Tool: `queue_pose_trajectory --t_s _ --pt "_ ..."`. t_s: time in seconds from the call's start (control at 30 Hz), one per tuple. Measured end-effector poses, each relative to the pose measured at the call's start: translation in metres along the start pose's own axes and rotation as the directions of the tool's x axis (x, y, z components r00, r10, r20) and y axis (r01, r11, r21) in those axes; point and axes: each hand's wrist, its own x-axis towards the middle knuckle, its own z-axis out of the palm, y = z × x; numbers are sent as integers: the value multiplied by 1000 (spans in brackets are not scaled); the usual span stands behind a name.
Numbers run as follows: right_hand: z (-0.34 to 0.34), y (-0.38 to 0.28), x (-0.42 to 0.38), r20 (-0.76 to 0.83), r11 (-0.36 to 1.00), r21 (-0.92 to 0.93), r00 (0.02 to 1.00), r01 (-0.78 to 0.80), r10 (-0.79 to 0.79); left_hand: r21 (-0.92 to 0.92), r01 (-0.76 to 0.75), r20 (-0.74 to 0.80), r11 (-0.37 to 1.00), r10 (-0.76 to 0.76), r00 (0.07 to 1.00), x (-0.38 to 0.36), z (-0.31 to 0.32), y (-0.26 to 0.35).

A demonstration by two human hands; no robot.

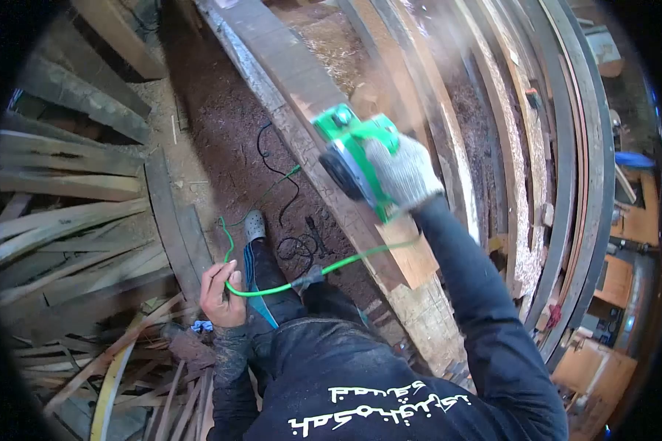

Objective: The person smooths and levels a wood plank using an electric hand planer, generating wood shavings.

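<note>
Brown, dusty ground [213, 125] runs between timbers [73, 158]. Green power planer [349, 140] at centre, over a long beam [279, 59]; contact unclear. Right grip [404, 173], gloved, closed firmly on the planer. Left grip [224, 301], bare, lower left of centre, curled round the green cord [324, 270]. Risks, as judged: cord drifting under the planer if that hold slackens; black cable [315, 235] loops tripping the nearby shoe [255, 226]; one-handed control letting the tool skip.

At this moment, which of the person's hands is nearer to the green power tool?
Right. The right hand grips the power tool; the left hand is apart, holding the green cable.
</note>
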Motion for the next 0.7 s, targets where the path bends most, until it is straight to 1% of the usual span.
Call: queue_pose_trajectory --t_s 0.03,0.07,0.1,0.17,0.2,0.23,0.27,0.3,0.33,0.37,0.4,0.43,0.5,0.53,0.57,0.7 --pt "4 8 9 -11 989 -132 998 66 -68 5 -20 18 1000 19 1000 3 -3 2" --pt "11 21 10 6 992 -122 1000 27 -27 13 -78 20 997 78 997 8 -5 3" --pt "5 23 5 -16 993 -119 1000 12 -14 23 -137 21 990 136 990 14 -7 6" --pt "-7 24 -11 38 994 54 995 -96 94 39 -158 24 987 157 987 15 -10 15" --pt "-13 27 -36 -42 996 73 998 -48 51 48 -171 27 984 170 985 12 -10 19" --pt "-13 36 -68 -25 997 -62 998 54 -56 56 -183 23 982 182 983 7 -10 23" --pt "-32 31 -100 -66 975 -185 989 122 -136 62 -187 7 980 187 982 0 -6 28" --pt "-49 23 -131 47 992 -128 999 14 -8 59 -198 23 978 197 980 -11 0 35" --pt "-63 5 -160 123 890 243 922 -386 366 58 -209 42 976 207 977 -22 7 40" --pt "-79 -12 -187 258 676 271 729 -685 635 44 -217 60 975 214 975 -35 17 45" --pt "-94 -23 -223 237 582 411 699 -701 675 29 -225 84 974 222 971 -50 29 50" --pt "-109 -29 -253 257 565 376 668 -735 698 -33 -185 149 982 188 971 -63 39 57" --pt "-120 -32 -305 296 548 353 646 -758 703 -93 -217 207 972 232 950 -82 64 63" --pt "-118 -34 -327 243 583 374 683 -721 689 -124 -214 217 969 237 947 -87 72 69" --pt "-114 -34 -339 187 616 393 716 -682 673 -155 -212 226 965 244 943 -87 79 74" --pt "-102 -29 -331 201 611 363 700 -703 685 -151 -226 229 962 257 939 -70 87 76"
